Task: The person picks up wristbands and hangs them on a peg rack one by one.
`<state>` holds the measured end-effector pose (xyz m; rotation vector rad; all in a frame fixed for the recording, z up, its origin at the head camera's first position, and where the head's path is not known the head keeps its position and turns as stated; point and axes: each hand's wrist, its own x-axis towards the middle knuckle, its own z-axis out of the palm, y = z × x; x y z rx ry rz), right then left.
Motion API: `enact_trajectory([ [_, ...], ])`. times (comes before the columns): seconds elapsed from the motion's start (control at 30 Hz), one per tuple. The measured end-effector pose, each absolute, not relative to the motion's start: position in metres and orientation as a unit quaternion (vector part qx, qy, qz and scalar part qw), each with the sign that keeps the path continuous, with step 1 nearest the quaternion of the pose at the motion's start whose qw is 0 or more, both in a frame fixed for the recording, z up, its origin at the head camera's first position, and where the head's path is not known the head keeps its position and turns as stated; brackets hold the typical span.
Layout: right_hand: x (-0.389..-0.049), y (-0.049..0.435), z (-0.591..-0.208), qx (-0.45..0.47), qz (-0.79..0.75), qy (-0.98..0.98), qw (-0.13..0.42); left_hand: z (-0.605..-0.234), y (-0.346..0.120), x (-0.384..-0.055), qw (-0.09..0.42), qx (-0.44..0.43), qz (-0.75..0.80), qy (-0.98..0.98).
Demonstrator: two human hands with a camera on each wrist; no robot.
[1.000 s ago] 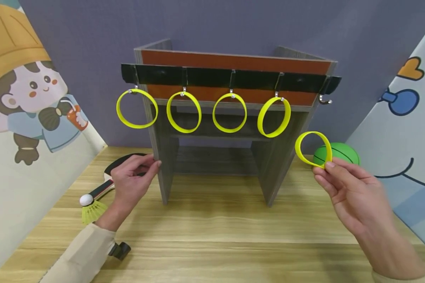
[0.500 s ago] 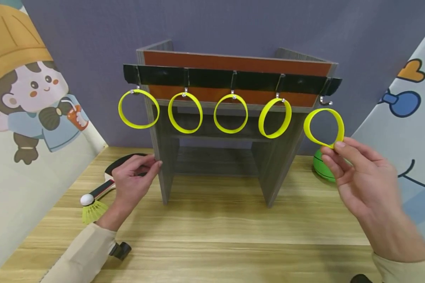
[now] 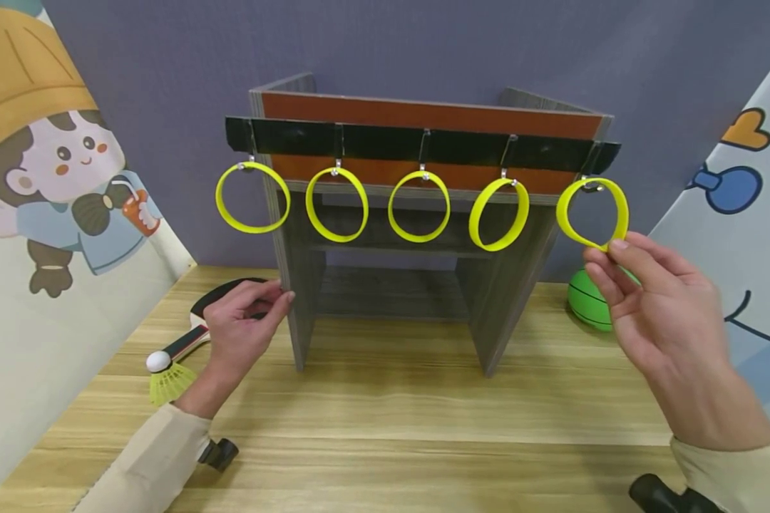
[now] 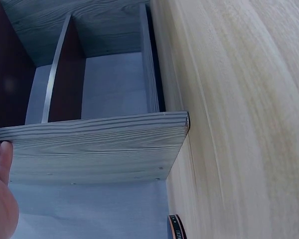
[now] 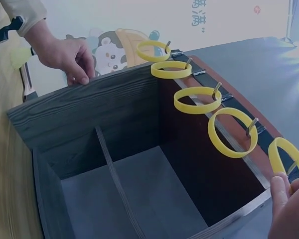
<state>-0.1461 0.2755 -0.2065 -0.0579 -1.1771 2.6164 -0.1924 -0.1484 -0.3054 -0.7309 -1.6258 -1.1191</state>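
Note:
With thumb and fingertips, my right hand (image 3: 670, 320) pinches the bottom of a yellow ring-shaped band (image 3: 624, 210). This ring is at the rightmost metal hook (image 3: 592, 188), whose tip shows inside the loop in the head view; in the right wrist view the hook (image 5: 292, 167) also appears within it. I cannot tell whether the hook bears it. Several matching yellow rings (image 3: 470, 221) hang from the other hooks along a black strip (image 3: 385, 142). My left hand (image 3: 244, 328) pinches the front edge of the grey wooden shelf's left side panel (image 3: 300, 306).
A green ball (image 3: 587, 306) lies on the table (image 3: 398, 434) behind my right hand. Left of the shelf are a table tennis paddle (image 3: 186, 343) and a yellow shuttlecock (image 3: 170, 385) with a white ball-like tip. Printed cartoon panels (image 3: 32, 342) flank both sides.
My right hand has raised the yellow ring up and to the right, from below the rightmost hook to around its tip. The left hand keeps its place on the shelf panel.

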Motion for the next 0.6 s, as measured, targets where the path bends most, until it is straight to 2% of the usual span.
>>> enact_trajectory([
  [0.6,-0.161,0.279,-0.21,-0.033,0.898,-0.418,0.135,-0.304,-0.147,-0.192,0.493,-0.301,-0.462,-0.673],
])
